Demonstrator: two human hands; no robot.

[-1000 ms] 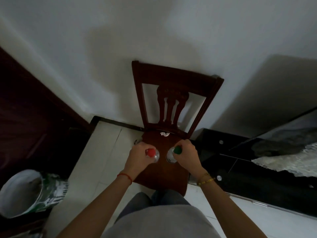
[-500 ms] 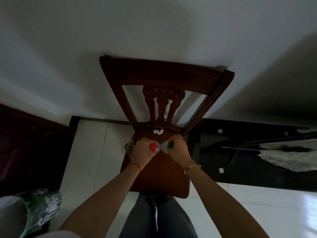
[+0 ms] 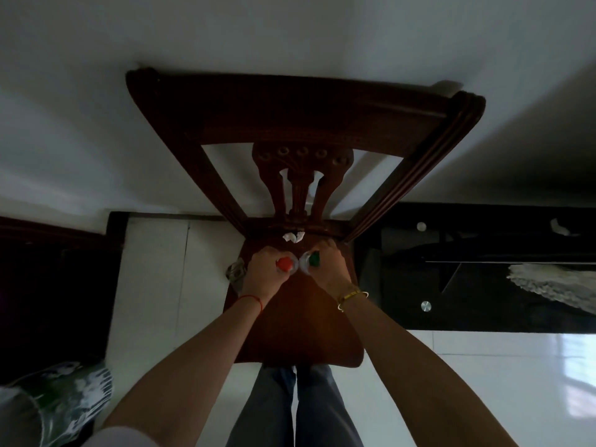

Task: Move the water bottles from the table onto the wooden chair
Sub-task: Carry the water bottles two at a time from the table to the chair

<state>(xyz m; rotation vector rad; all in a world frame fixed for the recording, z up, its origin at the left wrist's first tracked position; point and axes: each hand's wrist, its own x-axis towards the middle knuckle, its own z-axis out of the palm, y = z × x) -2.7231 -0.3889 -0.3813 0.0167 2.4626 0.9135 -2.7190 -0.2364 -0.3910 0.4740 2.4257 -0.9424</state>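
A dark wooden chair (image 3: 290,324) stands against the white wall, its seat straight below me. My left hand (image 3: 263,274) is wrapped around a clear water bottle with a red cap (image 3: 284,263). My right hand (image 3: 329,269) grips a clear water bottle with a green cap (image 3: 312,259). Both bottles stand upright side by side near the back of the seat, their bodies mostly hidden by my fingers. A third clear bottle (image 3: 236,273) shows at the seat's left edge, behind my left hand.
A crumpled white scrap (image 3: 293,237) lies at the rear of the seat. A black glass table (image 3: 483,285) with a white lace cloth (image 3: 561,285) stands to the right. A green and white bucket (image 3: 54,404) sits lower left. Dark furniture lines the left wall.
I have leaned closer over the chair, so it fills more of the view. Both hands, still holding the bottles, have gone further back on the seat toward the backrest.
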